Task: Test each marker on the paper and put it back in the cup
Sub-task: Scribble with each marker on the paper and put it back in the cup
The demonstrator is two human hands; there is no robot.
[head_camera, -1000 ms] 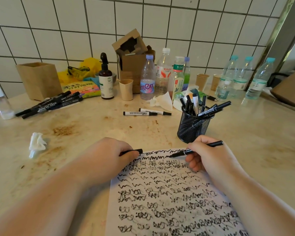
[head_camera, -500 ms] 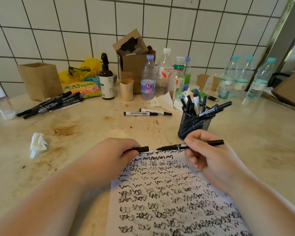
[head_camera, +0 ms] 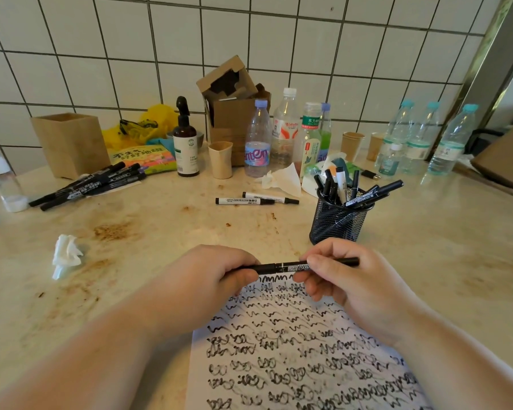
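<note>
A black marker point(head_camera: 285, 266) lies level between both hands above the top edge of the scribbled paper point(head_camera: 293, 350). My left hand point(head_camera: 211, 279) grips its capped left end. My right hand point(head_camera: 347, 279) pinches its barrel near the right end. Just behind my right hand stands the black mesh cup point(head_camera: 338, 220) holding several markers. Two white-barrelled markers point(head_camera: 255, 199) lie on the counter behind the paper. A pile of black markers point(head_camera: 92, 184) lies at the far left.
A crumpled tissue point(head_camera: 65, 254) lies at the left. Along the tiled wall stand a wooden box point(head_camera: 71, 143), a brown pump bottle point(head_camera: 185, 149), paper cups point(head_camera: 221, 159), a cardboard box point(head_camera: 231, 113) and several water bottles point(head_camera: 258, 140).
My right hand lifted the marker off the paper and turned it level. The cap in my left hand met the marker's tip and now sits on it.
</note>
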